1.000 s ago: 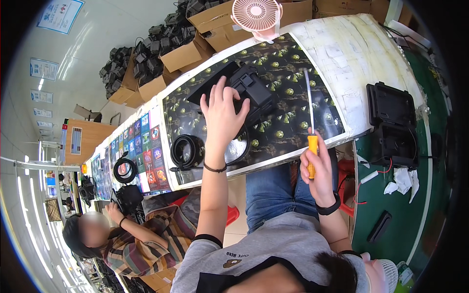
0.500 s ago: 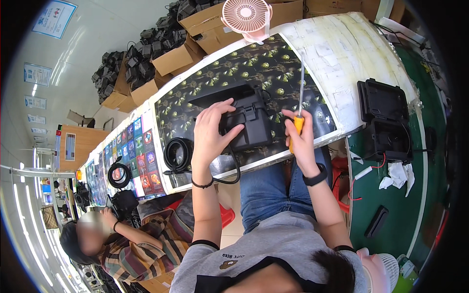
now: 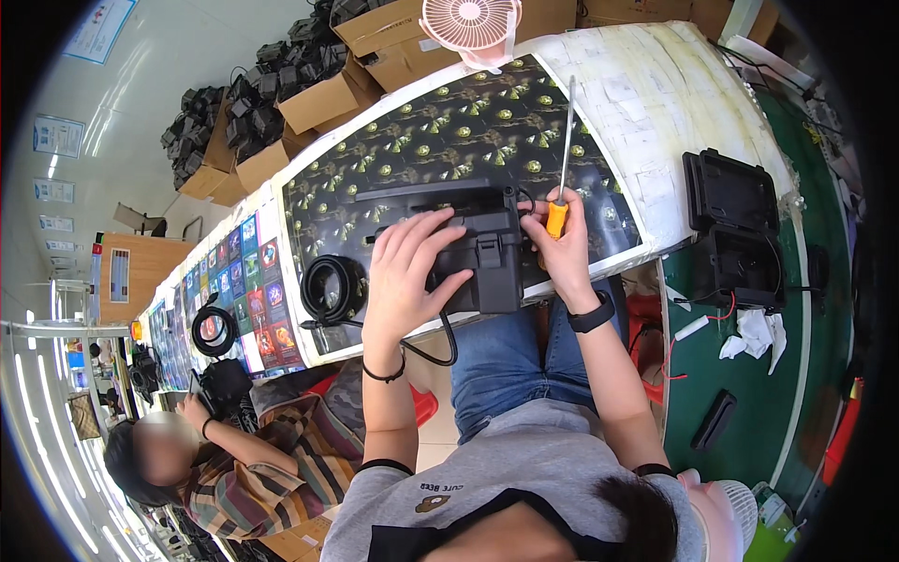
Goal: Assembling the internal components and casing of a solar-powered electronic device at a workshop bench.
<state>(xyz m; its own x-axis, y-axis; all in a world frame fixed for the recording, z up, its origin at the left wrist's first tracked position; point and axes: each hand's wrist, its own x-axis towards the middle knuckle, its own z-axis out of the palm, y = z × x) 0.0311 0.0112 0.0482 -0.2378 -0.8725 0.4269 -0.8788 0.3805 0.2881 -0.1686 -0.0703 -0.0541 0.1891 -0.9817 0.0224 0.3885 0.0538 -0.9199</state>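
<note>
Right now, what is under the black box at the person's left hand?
The dark patterned mat shows beyond the black box and appears to run beneath it. The surface directly under is covered by the box and the left hand, so anything there cannot be seen.

strip lights [image 3: 27,393] shine at left; pale floor [image 3: 436,433] underneath.

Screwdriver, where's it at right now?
Head view, right of centre: the screwdriver is in the person's right hand, just right of the black box, its shaft pointing away from the person.
</note>
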